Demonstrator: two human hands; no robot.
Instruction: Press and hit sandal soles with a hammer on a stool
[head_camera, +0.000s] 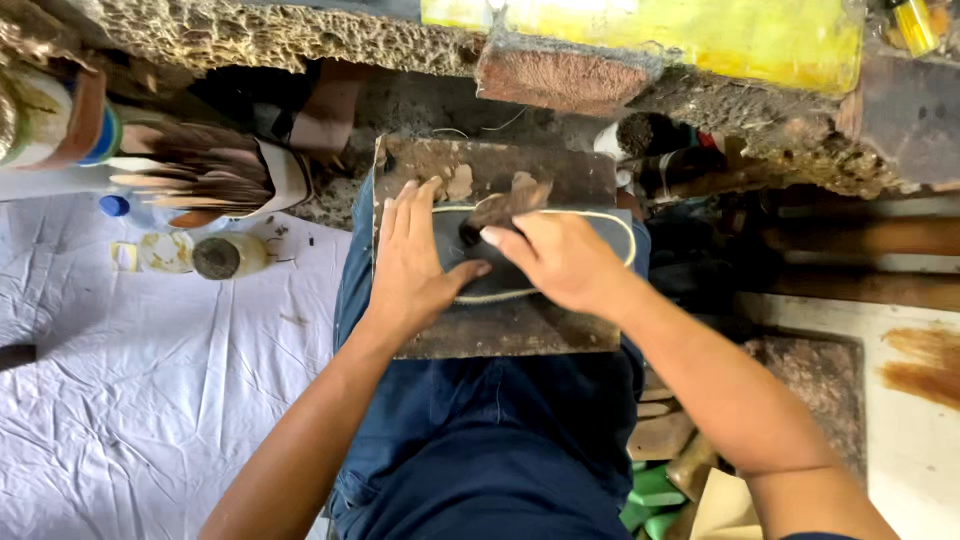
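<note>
Down on your lap, over the blue trousers (480, 440), sits a worn wooden board (500, 330), and everything else lies relative to it. On the board rests a dark shoe sole (455, 245) with a pale rim. Your left hand (410, 265) lies flat on the sole's left part, fingers (400, 205) stretched out straight and gripping nothing, thumb pressed onto the sole. Your right hand (560, 260) covers the sole's right part, fingers curled shut around a brown scrap-like piece (505, 205); what tool it may be you cannot tell. Left of the board, on the white sheet (150, 380), stands a small jar (228, 256). Beyond the board runs the rough bench edge (300, 40) with a yellow sheet (700, 35) on top
</note>
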